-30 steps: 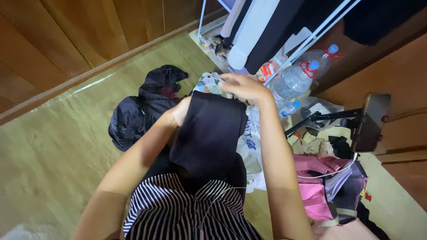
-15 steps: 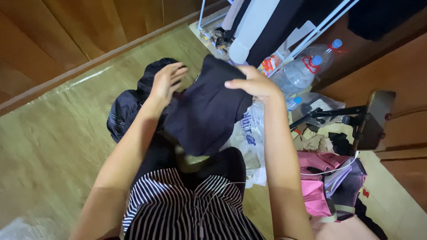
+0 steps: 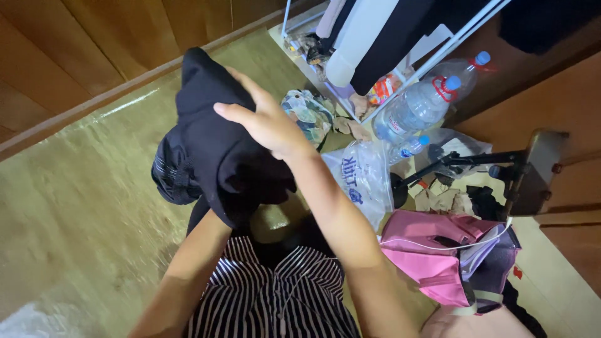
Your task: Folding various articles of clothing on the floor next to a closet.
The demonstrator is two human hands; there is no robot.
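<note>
The black garment (image 3: 216,141) is up in the air, bunched and not folded flat yet, above the pile of dark clothes (image 3: 172,172) on the far left floor. The right hand (image 3: 266,122) lies flat on top, fingers spread. The left hand is hidden under the cloth, so I cannot tell its grip.

The right hand (image 3: 266,122) lies flat on a black garment (image 3: 216,141) that hides the left hand.
</note>
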